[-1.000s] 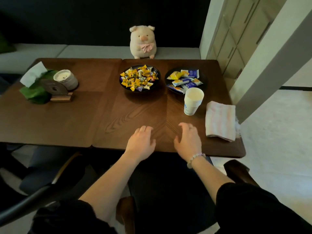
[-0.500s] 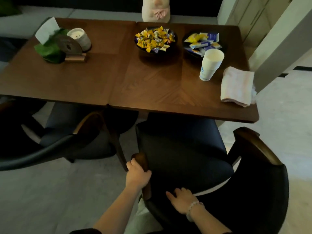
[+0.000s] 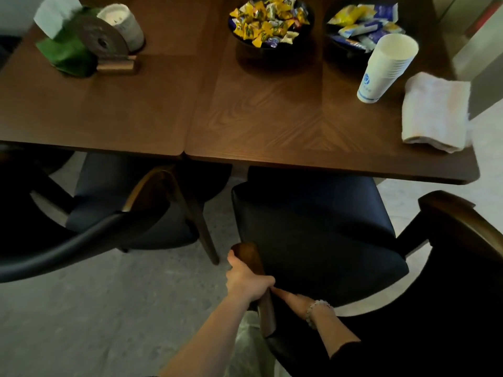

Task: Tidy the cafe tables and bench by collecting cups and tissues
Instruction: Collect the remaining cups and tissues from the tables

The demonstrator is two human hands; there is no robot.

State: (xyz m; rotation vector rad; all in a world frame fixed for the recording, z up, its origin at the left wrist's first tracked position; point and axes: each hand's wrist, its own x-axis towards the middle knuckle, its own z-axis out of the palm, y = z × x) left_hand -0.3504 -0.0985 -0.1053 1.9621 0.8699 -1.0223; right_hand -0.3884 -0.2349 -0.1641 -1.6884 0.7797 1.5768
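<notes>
A stack of white paper cups (image 3: 386, 68) stands upright near the right end of the brown wooden table (image 3: 258, 115). At the far left a white tissue (image 3: 55, 13) sticks out of a green holder (image 3: 68, 54). Both hands are low, at the dark chair (image 3: 315, 235) in front of the table. My left hand (image 3: 246, 280) is closed around the chair's wooden armrest (image 3: 251, 258). Just right of it, my right hand (image 3: 295, 300), with a bead bracelet on the wrist, lies against the chair's seat back; its fingers are partly hidden behind the left hand.
A folded pale cloth (image 3: 435, 112) lies at the table's right edge. A bowl of yellow sweets (image 3: 270, 21) and a bowl of packets (image 3: 362, 25) stand at the back. A candle (image 3: 123, 24) and a round wooden sign (image 3: 102, 42) sit left. A second chair (image 3: 109, 213) is tucked left.
My hands left the tabletop and dropped to the chair. The left hand took hold of the armrest. The view came closer to the table, and the right hand slid left toward the left hand.
</notes>
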